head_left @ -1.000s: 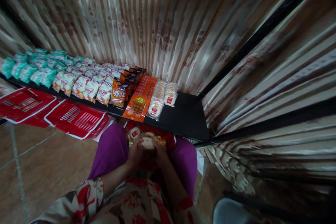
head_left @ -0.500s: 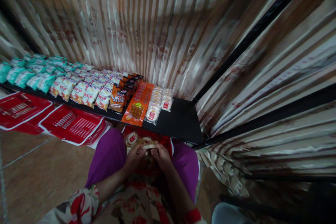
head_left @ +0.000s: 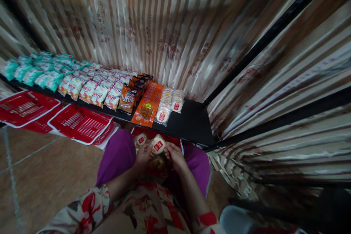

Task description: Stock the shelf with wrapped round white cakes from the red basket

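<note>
Head view: looking down past purple trousers (head_left: pixel 116 155), with handling done low between the knees.
Teal packets (head_left: pixel 32 76): lined up on the far left of the black shelf (head_left: pixel 189 124).
Red baskets (head_left: pixel 82 124): below the left part of the shelf.
White bags (head_left: pixel 89 93): standing in rows beside the teal packets, with orange bags (head_left: pixel 127 98) next along.
Lower basket (head_left: pixel 143 130): between the knees, with a loose round packet (head_left: pixel 141 139) in view; deeper contents too dim to tell.
Left hand (head_left: pixel 143 155): half curled, gripping the left edge of the held packet (head_left: pixel 158 144); best kept to a light hold on the wrapper.
Flat orange packet (head_left: pixel 146 106): lying on the shelf, beyond the fingers.
Held packet: above the lower basket, between both hands, red label up, slightly tilted; best supported from both edges and not squeezed, being probably brittle inside.
Round-disc packets (head_left: pixel 162 115): laid on the shelf beside the flat orange packet, labels up.
Right hand (head_left: pixel 174 155): fingers bent into a pinch at the held packet's right edge; best matched in height to the left, avoiding twist.
</note>
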The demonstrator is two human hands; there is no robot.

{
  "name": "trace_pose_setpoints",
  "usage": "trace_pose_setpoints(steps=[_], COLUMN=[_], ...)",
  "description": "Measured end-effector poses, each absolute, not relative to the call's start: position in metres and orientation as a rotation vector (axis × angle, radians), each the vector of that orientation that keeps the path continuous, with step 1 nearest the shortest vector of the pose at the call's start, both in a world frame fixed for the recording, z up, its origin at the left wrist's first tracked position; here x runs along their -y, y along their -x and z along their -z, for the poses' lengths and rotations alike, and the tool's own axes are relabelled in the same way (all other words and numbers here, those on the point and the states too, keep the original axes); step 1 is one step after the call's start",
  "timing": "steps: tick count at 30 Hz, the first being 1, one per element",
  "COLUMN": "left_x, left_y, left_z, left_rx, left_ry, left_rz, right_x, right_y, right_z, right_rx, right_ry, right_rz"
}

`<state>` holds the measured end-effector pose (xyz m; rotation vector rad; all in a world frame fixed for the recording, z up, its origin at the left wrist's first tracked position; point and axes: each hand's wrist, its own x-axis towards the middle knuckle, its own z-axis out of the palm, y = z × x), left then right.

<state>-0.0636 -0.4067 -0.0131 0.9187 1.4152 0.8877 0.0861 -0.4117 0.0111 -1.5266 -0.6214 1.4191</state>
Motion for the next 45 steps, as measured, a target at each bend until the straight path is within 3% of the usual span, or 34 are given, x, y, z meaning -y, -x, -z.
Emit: trace_pose_setpoints(steps=[6,11,13,19,27,32,39,45], left_x=[0.405,0.404,0.403,0.395,0.385,0.375,0.367,0.371], left_y=[0.066,0.072,0.076,0.083,0.079,0.070,0.066,0.052], left_z=[0.010,0.013,0.010,-0.003,-0.018,-0.034,-0.034,-0.022], left_rx=[-1.355,-1.389,-1.393,-1.317,-1.303,-1.312,-1.510,-1.352], left_ry=[-0.892,-1.155,-1.386,-1.880,-1.938,-1.976,-1.850,-1.618], left_rz=[-0.860,-0.711,-0.575,-0.363,-0.260,-0.251,-0.363,-0.476], right_x=[0.414,0.419,0.421,0.424,0.433,0.432,0.415,0.408], right_y=[-0.087,-0.091,-0.090,-0.083,-0.087,-0.097,-0.106,-0.110], right_z=[-0.009,-0.018,-0.023,-0.021,-0.010,-0.011,0.001,0.002], right_rx=[0.816,1.390,1.615,2.052,1.963,1.712,0.947,0.537], right_ry=[1.657,1.867,1.823,1.673,1.636,1.609,1.372,1.327], right_rz=[-1.222,-0.574,-0.455,-0.735,-0.934,-1.015,-1.326,-1.244])
